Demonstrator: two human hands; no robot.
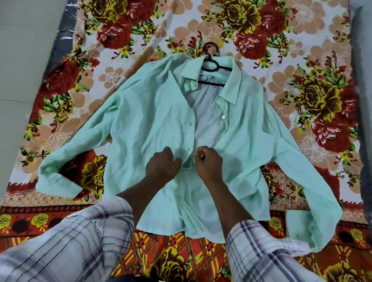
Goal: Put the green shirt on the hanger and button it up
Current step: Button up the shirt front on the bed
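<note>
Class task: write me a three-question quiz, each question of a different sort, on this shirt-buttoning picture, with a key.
1. True or false: the black hanger already sits inside the collar of the green shirt.
2. Which part of the shirt front gapes open? A) upper B) lower
3. Fill in: the left hand and right hand pinch the front edges near the shirt's ____.

Key: 1 true; 2 A; 3 middle

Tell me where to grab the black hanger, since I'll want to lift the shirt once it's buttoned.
Take the hanger by its hook, coming from the far side beyond the collar. Only the hook and neck stick out; the arms sit hidden inside the green shirt shoulders.
</note>
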